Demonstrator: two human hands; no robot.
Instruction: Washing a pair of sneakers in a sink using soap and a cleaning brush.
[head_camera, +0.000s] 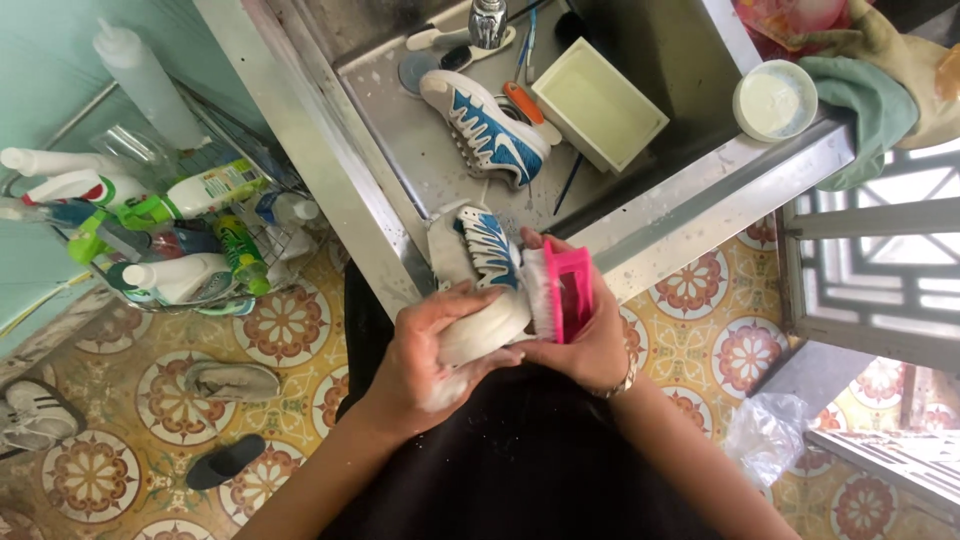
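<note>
My left hand (425, 345) grips a white sneaker with blue stripes (478, 270) by its sole side, holding it over the near edge of a steel sink (690, 200). My right hand (585, 340) holds a pink scrubbing brush (562, 292) with white bristles pressed against the sneaker's side. The matching sneaker (487, 125) lies in the sink basin on its side.
A pale rectangular tub (598, 104), a small orange-handled tool (528, 107) and a tap (488, 22) sit in the sink. A round white tub (775, 100) and cloths (870, 100) rest on the rim. A wire rack of bottles (160, 230) stands left. Shoes (232, 382) lie on the patterned tile floor.
</note>
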